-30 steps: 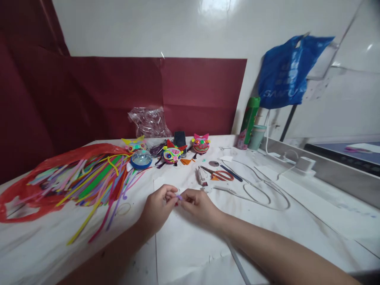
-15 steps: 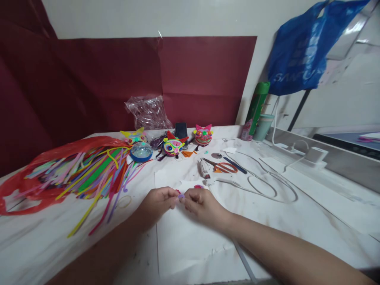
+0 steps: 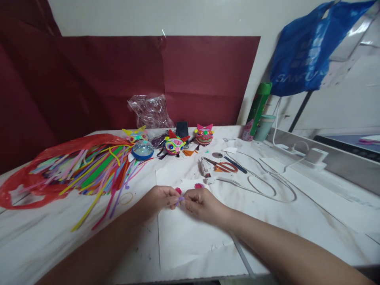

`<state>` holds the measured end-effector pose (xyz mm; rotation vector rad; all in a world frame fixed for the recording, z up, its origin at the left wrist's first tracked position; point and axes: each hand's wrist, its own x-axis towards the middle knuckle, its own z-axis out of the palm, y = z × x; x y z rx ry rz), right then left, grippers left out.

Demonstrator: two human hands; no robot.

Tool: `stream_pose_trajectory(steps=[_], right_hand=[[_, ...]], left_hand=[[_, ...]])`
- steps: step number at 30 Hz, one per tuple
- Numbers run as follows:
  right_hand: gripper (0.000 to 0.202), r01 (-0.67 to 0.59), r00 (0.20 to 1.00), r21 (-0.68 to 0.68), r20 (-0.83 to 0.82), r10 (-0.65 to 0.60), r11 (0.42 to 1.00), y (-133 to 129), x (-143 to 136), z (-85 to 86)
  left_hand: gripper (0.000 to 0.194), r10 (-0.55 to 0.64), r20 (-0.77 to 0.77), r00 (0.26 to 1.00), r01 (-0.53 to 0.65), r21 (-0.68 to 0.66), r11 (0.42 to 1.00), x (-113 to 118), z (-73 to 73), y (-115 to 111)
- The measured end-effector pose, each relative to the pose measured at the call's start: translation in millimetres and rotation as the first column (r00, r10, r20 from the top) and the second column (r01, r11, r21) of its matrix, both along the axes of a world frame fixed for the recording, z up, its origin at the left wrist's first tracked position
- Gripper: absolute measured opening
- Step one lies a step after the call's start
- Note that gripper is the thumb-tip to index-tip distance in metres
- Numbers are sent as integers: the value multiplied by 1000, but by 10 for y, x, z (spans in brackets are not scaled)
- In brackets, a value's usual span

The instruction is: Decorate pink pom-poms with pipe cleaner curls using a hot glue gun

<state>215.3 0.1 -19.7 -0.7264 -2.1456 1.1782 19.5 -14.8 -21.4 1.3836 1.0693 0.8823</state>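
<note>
Over a white sheet of paper (image 3: 196, 245), my left hand (image 3: 163, 196) and my right hand (image 3: 198, 202) meet, fingertips almost together. Between them is a short purple piece of pipe cleaner (image 3: 179, 200), pinched from both sides. Its exact shape is small and partly covered by the fingers. A dark pink fuzzy piece (image 3: 178, 190) shows just behind the left fingertips. Another pink and purple fuzzy piece (image 3: 198, 185) lies on the paper behind my right hand.
Left, a red plastic bag (image 3: 18, 198) spills colourful pipe cleaners (image 3: 95, 170). Decorated lion-head balls (image 3: 204, 134) stand at the back beside a phone (image 3: 182, 129). Orange-handled scissors (image 3: 227, 166), a glue gun (image 3: 212, 180) with its cord and a blue stick (image 3: 236, 164) lie right of centre.
The left fingers have shifted slightly, so more of the purple piece and the dark pink piece behind them shows. The view has moved a little; both hands keep their pinch.
</note>
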Motion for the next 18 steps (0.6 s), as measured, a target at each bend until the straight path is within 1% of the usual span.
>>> stream_pose_trajectory(steps=[5,8,10,13,16,18], right_hand=[[35,-8,1000,31,1,8,999,-16,2,-18],[34,-35,999,-9,-27,34,999,-24,-13,-34],[34,-31,998,-80,-58,27,996,-19,-26,-33],[36,22,995,-175,-91,-39,984,-3,-42,-9],[38,64,993,-204,-84,-82,977,9,-49,15],[38,75,993,-197,-73,-90,978,15,-46,15]], left_hand=[[21,-11,-9,1000,11,-23,1000,27,10,-17],[21,-11,-20,1000,11,-20,1000,48,42,-43],[22,21,-36,999,-21,2,1000,60,56,-52],[20,108,-58,992,-105,61,993,78,67,-59],[22,134,-82,988,-126,96,987,80,83,-69],[28,164,-116,980,-147,138,979,69,96,-74]])
